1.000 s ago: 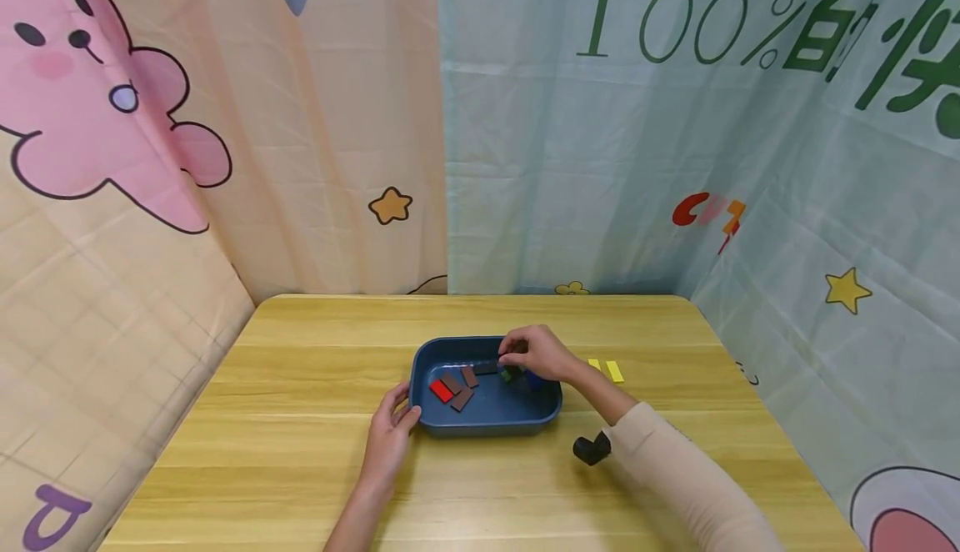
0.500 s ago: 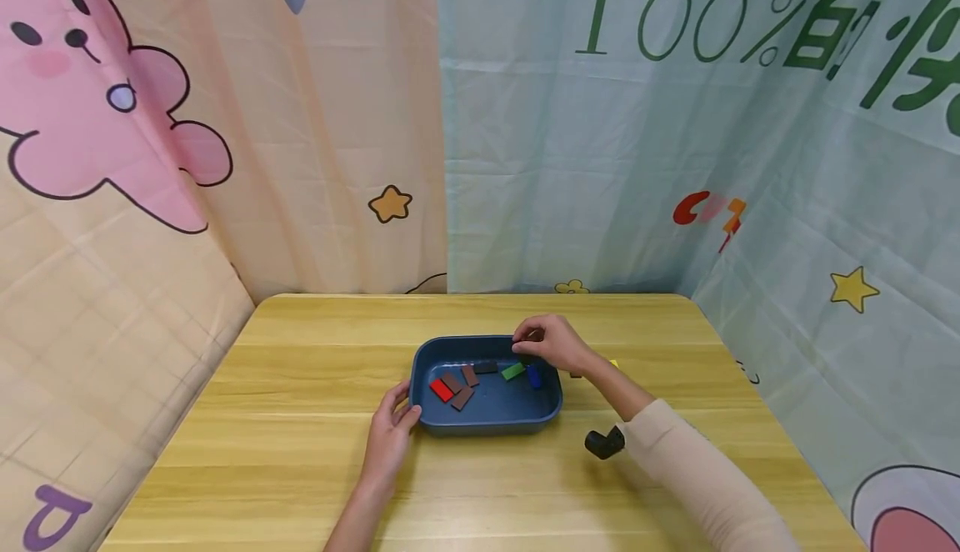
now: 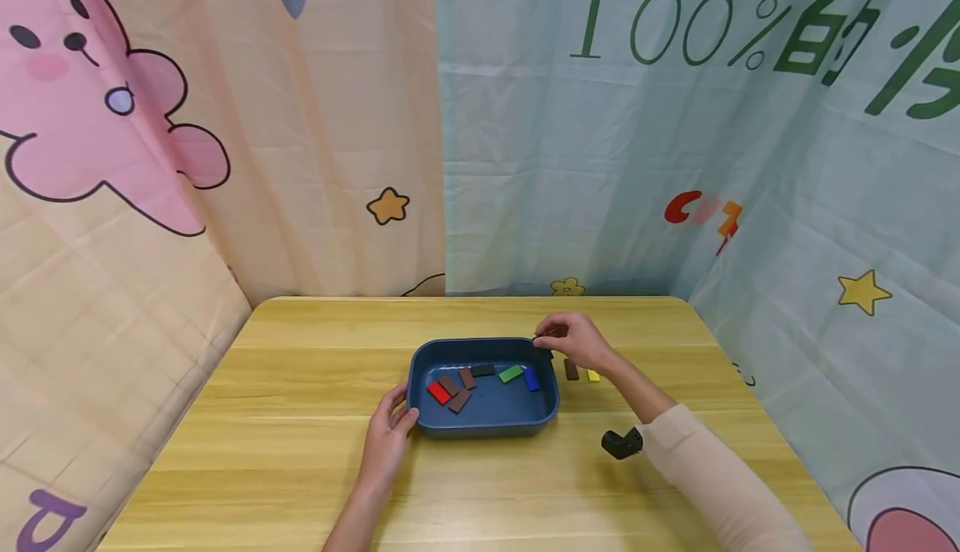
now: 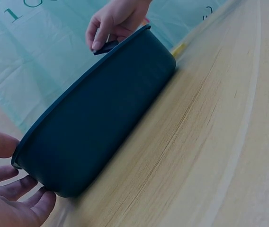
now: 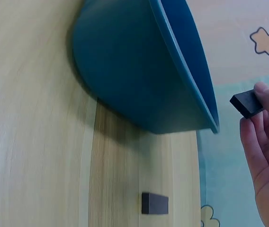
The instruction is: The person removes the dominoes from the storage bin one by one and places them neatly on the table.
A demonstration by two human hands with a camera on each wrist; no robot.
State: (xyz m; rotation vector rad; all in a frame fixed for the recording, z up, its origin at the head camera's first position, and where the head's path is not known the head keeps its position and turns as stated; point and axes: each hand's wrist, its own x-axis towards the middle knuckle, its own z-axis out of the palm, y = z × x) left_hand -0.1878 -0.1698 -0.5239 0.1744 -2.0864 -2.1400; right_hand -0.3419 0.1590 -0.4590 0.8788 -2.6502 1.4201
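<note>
A dark blue plastic basin (image 3: 483,431) stands on the table. My left hand (image 3: 387,435) grips its left end, thumb at the rim and fingers against the outer wall. Over the back right corner, my right hand (image 3: 579,342) pinches a small black rectangular block (image 5: 246,103) between thumb and fingertips. On the basin floor lie a red block (image 3: 439,393), several brown blocks (image 3: 460,402), a black block (image 3: 483,370), a green block (image 3: 511,373) and a blue block (image 3: 531,378).
To the right of the basin, a dark brown block (image 3: 572,369) and a yellow block (image 3: 593,375), partly behind the right forearm, lie on the wooden table (image 3: 300,452). A black wrist-worn device (image 3: 622,444) juts out by the right sleeve. Printed curtains (image 3: 517,202) surround the table.
My right hand has moved right, from above the basin's inside to its right rim. The green and blue blocks and the brown block on the table have come into sight. My left hand stays put.
</note>
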